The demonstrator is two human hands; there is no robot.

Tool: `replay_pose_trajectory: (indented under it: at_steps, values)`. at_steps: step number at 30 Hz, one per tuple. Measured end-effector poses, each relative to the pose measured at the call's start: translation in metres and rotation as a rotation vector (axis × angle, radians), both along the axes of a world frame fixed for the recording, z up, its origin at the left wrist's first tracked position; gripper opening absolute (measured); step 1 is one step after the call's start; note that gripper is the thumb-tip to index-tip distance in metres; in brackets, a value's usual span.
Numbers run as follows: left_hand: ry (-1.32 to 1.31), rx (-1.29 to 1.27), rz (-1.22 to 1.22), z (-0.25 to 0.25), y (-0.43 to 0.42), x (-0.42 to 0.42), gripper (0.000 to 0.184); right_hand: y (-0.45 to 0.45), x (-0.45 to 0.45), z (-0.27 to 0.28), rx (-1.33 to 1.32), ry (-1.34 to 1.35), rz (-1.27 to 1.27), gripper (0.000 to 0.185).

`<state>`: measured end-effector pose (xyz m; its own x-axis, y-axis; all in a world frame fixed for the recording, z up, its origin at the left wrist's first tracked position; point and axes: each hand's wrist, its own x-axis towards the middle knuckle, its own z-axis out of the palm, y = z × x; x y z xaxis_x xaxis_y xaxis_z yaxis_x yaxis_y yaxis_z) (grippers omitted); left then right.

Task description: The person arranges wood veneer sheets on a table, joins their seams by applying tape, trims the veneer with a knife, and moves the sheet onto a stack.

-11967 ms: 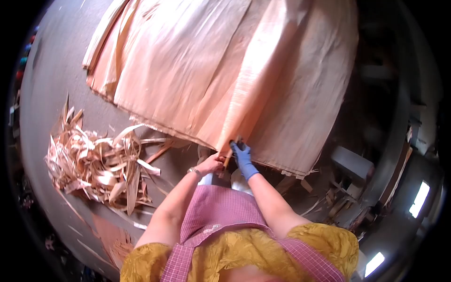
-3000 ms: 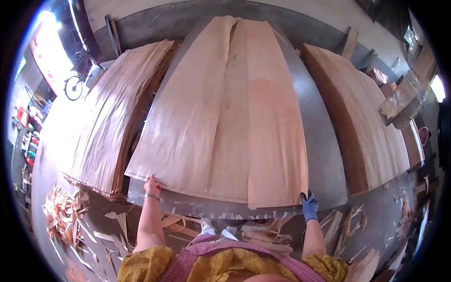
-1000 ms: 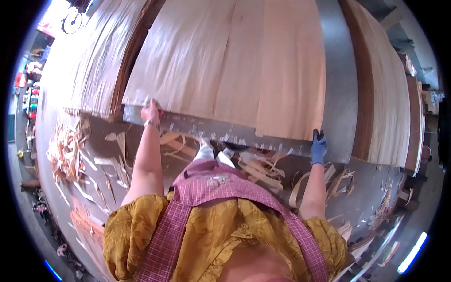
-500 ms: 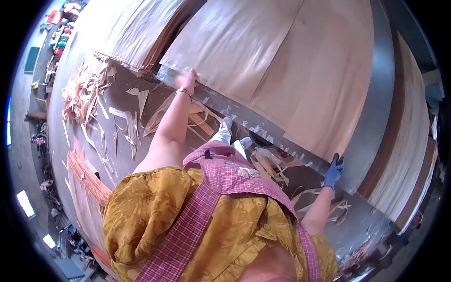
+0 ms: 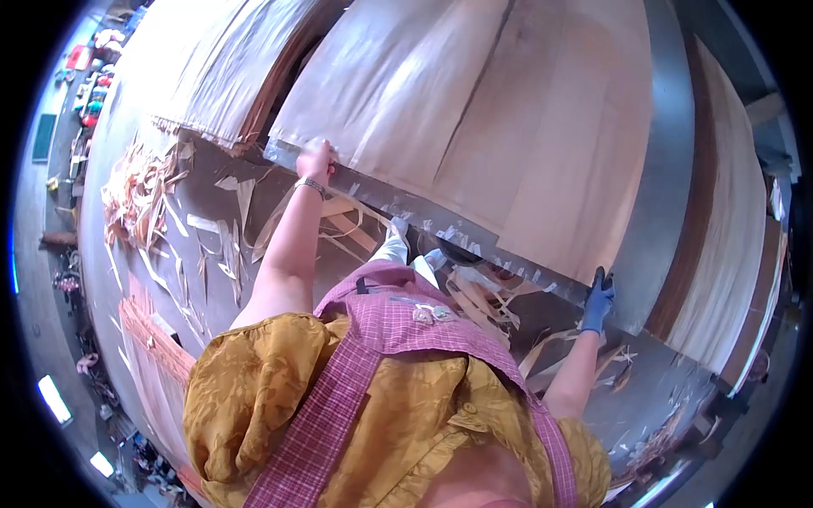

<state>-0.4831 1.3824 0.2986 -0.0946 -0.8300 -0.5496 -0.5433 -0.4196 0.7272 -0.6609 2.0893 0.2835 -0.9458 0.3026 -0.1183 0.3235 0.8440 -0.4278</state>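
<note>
Two pale wood veneer sheets lie side by side on a grey metal-topped table (image 5: 669,152). My bare left hand (image 5: 316,161), with a band at the wrist, has its fingers closed on the near edge of the left veneer sheet (image 5: 373,102), close to its left corner. At the near right corner of the right veneer sheet (image 5: 563,144), my right hand (image 5: 599,303) in a blue glove with dark fingertips pinches the edge. A narrow dark seam runs between the sheets, widest at the far end.
Another veneer stack (image 5: 229,68) stands to the left, and a further stack (image 5: 716,229) to the right. Torn veneer scraps (image 5: 140,195) litter the floor. White tape bits (image 5: 457,237) line the table's near edge. My feet (image 5: 398,241) are just below that edge.
The seam between the sheets shows darker and wider at the far end. Both hands stay at the near edge. The whole view has shifted slightly, with the table now further left.
</note>
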Motion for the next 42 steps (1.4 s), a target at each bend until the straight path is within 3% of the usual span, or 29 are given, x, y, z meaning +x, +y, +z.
replay_pose_trajectory:
  at_steps: [3, 7, 10, 12, 14, 16, 22, 28, 42]
  values:
    - [-0.007, -0.049, 0.006, -0.008, -0.003, -0.002, 0.038, -0.015, -0.012, 0.016, -0.149, -0.199, -0.058, 0.072]
    - [0.029, -0.086, -0.013, -0.004, 0.001, -0.008, 0.039, -0.030, -0.006, 0.010, 0.079, 0.043, -0.031, 0.071]
    - [0.102, -0.101, -0.075, -0.002, 0.005, -0.006, 0.040, -0.035, -0.009, 0.028, -0.114, -0.058, -0.008, 0.069]
    - [0.011, -0.084, -0.063, 0.002, 0.006, -0.007, 0.043, -0.042, -0.004, 0.034, -0.077, 0.017, 0.011, 0.068]
    - [0.126, 0.004, 0.014, -0.019, 0.001, -0.004, 0.046, -0.041, -0.002, 0.030, -0.100, 0.101, 0.010, 0.068]
    - [0.161, 0.188, 0.148, -0.001, 0.018, -0.007, 0.049, -0.038, -0.003, 0.030, -0.048, 0.070, 0.028, 0.067]
    - [0.312, 0.634, -0.176, 0.005, 0.098, 0.002, 0.038, -0.039, -0.002, 0.029, 0.002, 0.044, 0.015, 0.068]
    - [0.197, 0.477, -0.387, 0.003, 0.154, -0.021, 0.037, -0.038, -0.002, 0.030, 0.002, 0.023, 0.025, 0.069]
    - [0.154, 0.369, -0.400, 0.011, 0.173, -0.026, 0.033, -0.013, -0.001, 0.004, -0.044, -0.001, -0.024, 0.070]
